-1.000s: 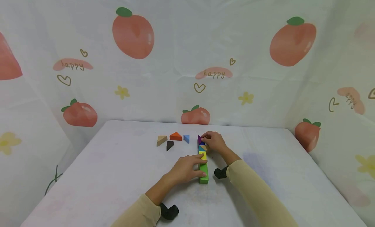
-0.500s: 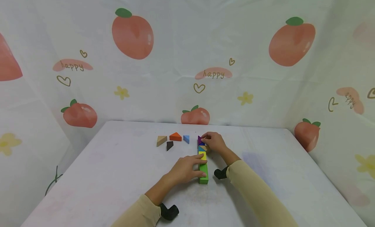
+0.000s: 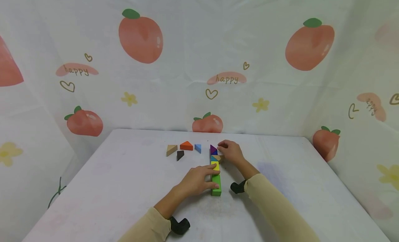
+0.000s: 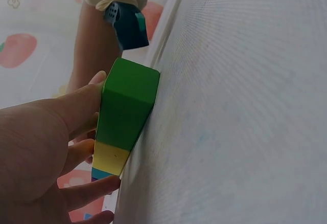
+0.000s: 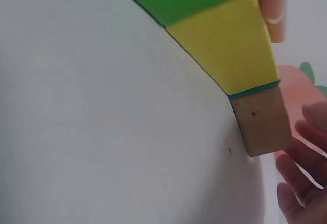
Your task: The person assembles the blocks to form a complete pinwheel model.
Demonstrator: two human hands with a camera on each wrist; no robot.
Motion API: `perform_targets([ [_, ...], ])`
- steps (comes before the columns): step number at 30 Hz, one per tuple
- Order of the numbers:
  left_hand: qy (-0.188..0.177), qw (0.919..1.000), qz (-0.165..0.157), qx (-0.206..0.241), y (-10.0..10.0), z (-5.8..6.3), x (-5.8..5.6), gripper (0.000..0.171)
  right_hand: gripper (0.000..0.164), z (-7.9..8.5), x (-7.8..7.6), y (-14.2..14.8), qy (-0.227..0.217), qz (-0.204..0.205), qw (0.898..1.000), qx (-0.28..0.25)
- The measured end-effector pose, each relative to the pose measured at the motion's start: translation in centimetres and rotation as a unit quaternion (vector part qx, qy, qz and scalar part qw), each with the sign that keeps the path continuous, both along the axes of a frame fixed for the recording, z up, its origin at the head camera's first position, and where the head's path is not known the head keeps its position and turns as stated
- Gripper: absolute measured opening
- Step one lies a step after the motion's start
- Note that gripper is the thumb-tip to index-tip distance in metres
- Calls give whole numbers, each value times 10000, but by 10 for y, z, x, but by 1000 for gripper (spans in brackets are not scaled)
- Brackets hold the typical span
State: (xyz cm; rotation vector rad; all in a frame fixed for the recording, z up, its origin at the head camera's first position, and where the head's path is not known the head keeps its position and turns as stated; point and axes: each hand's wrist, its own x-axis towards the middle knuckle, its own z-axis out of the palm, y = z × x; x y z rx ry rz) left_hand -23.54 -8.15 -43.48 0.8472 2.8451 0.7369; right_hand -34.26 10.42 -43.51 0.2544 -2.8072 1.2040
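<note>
A straight row of toy blocks runs away from me in the head view: a green block (image 3: 216,185) nearest, then a yellow block (image 3: 214,163), a teal triangle (image 3: 213,158) beside a natural-wood triangle (image 3: 216,158), and purple and dark blue triangles (image 3: 213,150) at the far end. My left hand (image 3: 194,180) rests along the left side and top of the green and yellow blocks, its fingers spread. My right hand (image 3: 232,152) is just right of the row's far end, fingers loosely bent and holding nothing. In the right wrist view, its fingers (image 5: 301,175) show beside the wood triangle's side.
Left of the row's far end lie loose blocks: a natural-wood triangle (image 3: 171,149), an orange-red triangle (image 3: 186,146), a black block (image 3: 180,155) and a light blue triangle (image 3: 197,148). A fruit-print cloth (image 3: 174,96) hangs behind the white table (image 3: 124,186).
My right hand has moved slightly right, off the purple and dark blue triangles, which now show more fully. The left hand and the rest of the row have stayed put.
</note>
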Motion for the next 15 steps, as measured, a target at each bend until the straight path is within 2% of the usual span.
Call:
perform_targets([
  [7, -39, 10000, -6, 36, 0, -1, -1, 52, 20, 4, 15, 14, 141, -297, 9981, -514],
  [15, 5, 9999, -56, 117, -2, -2, -2, 51, 19, 6, 37, 27, 75, -211, 9978, -632],
])
